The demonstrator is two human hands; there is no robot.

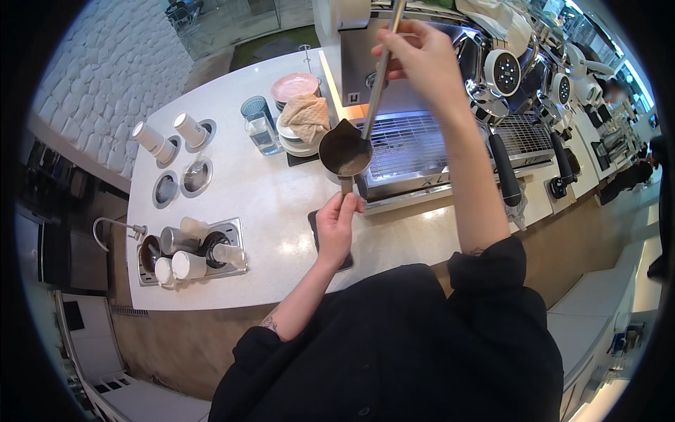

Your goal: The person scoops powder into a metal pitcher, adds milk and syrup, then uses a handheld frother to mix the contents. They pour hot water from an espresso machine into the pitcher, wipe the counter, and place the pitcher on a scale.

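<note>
My left hand (337, 227) grips the handle of a small dark long-handled pot with a pouring spout, like a cezve (344, 150). A little brownish content shows at the bottom of the pot. Between the thumb and fingers of my right hand (416, 58) is a long, slim metal utensil (378, 89). Its lower end reaches the pot's right rim; whether the tip goes inside cannot be told. The pot is held above the white counter (279, 200), beside the espresso machine's drip tray (406, 147). A dark phone-like slab (345, 262) lies partly hidden under my left wrist.
An espresso machine with portafilters (503, 169) stands right. Behind the pot are stacked saucers with a beige cloth (306, 117), pink plates (295, 87) and a glass jug (262, 134). Paper cup stacks (191, 130) and a rinser sink with cups (234, 232) are left. People are far right.
</note>
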